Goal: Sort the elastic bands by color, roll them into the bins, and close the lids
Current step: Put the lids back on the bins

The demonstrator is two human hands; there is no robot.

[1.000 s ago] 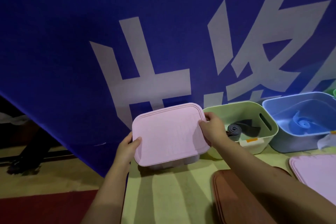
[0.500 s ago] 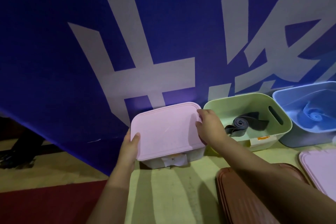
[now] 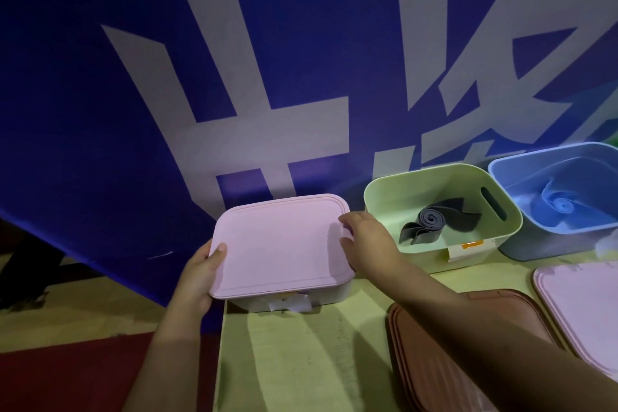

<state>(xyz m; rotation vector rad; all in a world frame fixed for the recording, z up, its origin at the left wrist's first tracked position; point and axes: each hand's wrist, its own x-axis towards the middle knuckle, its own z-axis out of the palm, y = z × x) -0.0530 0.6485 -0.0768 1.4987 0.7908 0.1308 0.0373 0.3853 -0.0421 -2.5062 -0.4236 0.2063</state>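
Pink lid [image 3: 281, 244] lying flat on top of pale bin [image 3: 334, 294] at left end of table [image 3: 301, 361], covering it edge to edge; white label just visible on bin's near wall. Left hand [image 3: 197, 274] clasped on lid's left edge, thumb on top surface, fingers curled under rim. Right hand [image 3: 364, 244] on lid's right edge, fingers bent over far right corner, pressing down; whether they hook under rim cannot be told.

Just right of lidded bin: green bin [image 3: 501, 214], uncovered, grey rolled band [image 3: 431, 221] loose on its floor, partly unwound. Further right, touching or nearly so: blue bin [image 3: 541, 244], uncovered, blue rolled band [image 3: 565, 204] inside.

Near edge of table: brown lid [image 3: 434, 361] lying flat, partly under right forearm. Second pink lid [image 3: 585, 304] flat at far right, cut off by frame. Blue banner [image 3: 100, 77] with large white characters behind table.
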